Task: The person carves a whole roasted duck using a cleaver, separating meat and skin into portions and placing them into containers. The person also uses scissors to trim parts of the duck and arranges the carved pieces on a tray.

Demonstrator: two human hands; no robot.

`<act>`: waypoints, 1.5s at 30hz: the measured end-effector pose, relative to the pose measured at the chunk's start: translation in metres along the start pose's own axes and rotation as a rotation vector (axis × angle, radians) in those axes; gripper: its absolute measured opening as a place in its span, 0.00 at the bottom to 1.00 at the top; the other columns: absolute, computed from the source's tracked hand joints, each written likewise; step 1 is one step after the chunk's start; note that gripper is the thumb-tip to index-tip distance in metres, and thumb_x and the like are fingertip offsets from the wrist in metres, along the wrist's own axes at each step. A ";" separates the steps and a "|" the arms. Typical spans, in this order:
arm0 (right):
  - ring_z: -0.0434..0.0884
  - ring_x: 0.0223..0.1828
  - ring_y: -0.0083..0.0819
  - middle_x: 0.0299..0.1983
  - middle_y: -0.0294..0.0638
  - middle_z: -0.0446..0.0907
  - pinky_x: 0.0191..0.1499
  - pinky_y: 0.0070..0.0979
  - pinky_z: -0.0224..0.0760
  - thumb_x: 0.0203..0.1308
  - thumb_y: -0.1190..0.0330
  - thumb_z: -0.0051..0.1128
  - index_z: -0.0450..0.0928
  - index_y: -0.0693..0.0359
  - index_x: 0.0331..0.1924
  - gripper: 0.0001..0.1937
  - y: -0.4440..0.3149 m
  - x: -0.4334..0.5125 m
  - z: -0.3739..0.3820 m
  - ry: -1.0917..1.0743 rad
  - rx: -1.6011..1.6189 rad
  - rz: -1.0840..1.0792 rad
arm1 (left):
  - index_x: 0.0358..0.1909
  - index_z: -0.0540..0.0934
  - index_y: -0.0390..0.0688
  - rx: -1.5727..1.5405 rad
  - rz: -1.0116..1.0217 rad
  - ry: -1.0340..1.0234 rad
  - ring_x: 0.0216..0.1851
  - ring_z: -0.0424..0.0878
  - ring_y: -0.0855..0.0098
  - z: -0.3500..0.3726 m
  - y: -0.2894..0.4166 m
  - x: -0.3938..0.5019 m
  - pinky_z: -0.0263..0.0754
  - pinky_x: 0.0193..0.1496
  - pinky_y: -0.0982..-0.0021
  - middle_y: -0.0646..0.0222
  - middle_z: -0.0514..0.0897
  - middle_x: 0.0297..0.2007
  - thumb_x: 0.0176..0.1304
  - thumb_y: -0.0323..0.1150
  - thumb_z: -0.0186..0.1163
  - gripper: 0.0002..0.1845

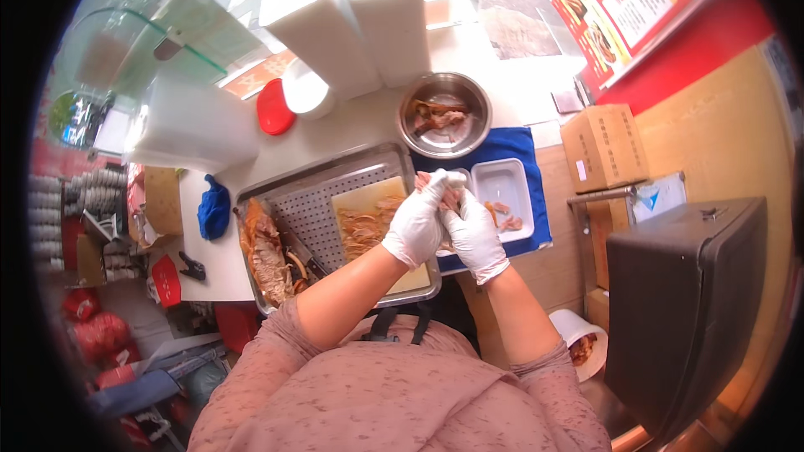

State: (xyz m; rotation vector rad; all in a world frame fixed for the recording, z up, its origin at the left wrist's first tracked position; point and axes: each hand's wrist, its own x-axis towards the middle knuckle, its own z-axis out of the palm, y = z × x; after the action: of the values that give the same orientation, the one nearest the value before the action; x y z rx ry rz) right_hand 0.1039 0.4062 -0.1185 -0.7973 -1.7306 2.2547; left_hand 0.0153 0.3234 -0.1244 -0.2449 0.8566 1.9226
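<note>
My left hand (416, 226) and my right hand (475, 233), both in white gloves, meet over the right edge of a metal tray. Between them they grip a torn piece of pinkish cooked meat (450, 199). Sliced browned meat (361, 232) is spread on a pale cutting board (414, 280) under my left forearm. Along the tray's left side lies a partly carved roast bird (264, 251), with a knife (300, 250) beside it. Right of my hands, a white plastic tray (497, 182) contains a few meat scraps. Another white container is mostly hidden under my hands.
A steel bowl (408, 135) with bony meat pieces stands beyond my hands. The blue cloth (539, 213) lies beneath the white tray. Tall white containers (392, 31) stand at the back. To the right are a cardboard box (603, 147) and a black case (681, 301).
</note>
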 end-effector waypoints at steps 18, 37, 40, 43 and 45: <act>0.85 0.47 0.49 0.44 0.52 0.87 0.49 0.38 0.78 0.70 0.64 0.58 0.85 0.60 0.48 0.11 0.020 -0.037 -0.098 -0.176 -0.460 0.092 | 0.72 0.71 0.45 1.140 -0.428 -0.383 0.30 0.73 0.81 0.036 -0.022 0.035 0.69 0.29 0.77 0.75 0.81 0.39 0.74 0.37 0.64 0.28; 0.72 0.20 0.25 0.22 0.34 0.73 0.27 0.25 0.69 0.74 0.61 0.55 0.78 0.60 0.43 0.10 -0.012 -0.037 -0.123 -0.182 -0.052 0.542 | 0.40 0.84 0.40 1.506 0.185 -0.502 0.41 0.84 0.52 0.023 -0.040 0.050 0.76 0.50 0.60 0.52 0.86 0.34 0.77 0.39 0.49 0.17; 0.70 0.18 0.18 0.20 0.31 0.72 0.23 0.20 0.63 0.73 0.57 0.57 0.79 0.60 0.43 0.13 -0.031 -0.042 -0.126 -0.036 -0.121 0.622 | 0.43 0.83 0.39 1.670 0.108 -0.318 0.43 0.86 0.56 0.014 -0.039 0.063 0.77 0.49 0.62 0.54 0.88 0.37 0.77 0.39 0.49 0.17; 0.70 0.17 0.20 0.19 0.32 0.73 0.23 0.22 0.65 0.72 0.56 0.58 0.80 0.62 0.43 0.16 -0.026 -0.042 -0.130 0.116 -0.269 0.532 | 0.50 0.83 0.38 1.388 -0.139 -0.187 0.48 0.86 0.58 0.024 -0.032 0.067 0.76 0.53 0.64 0.54 0.87 0.43 0.70 0.41 0.64 0.17; 0.70 0.18 0.18 0.20 0.31 0.73 0.23 0.20 0.64 0.72 0.57 0.58 0.81 0.61 0.47 0.15 -0.025 -0.039 -0.129 0.121 -0.377 0.518 | 0.61 0.76 0.31 1.576 -0.243 -0.195 0.51 0.85 0.60 0.038 -0.023 0.069 0.76 0.57 0.63 0.49 0.86 0.48 0.63 0.41 0.72 0.31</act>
State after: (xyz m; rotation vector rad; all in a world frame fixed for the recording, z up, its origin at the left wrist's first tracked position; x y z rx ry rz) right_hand 0.1995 0.5034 -0.1053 -1.5867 -2.1095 2.1111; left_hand 0.0073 0.4031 -0.1417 0.7318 1.7917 0.6120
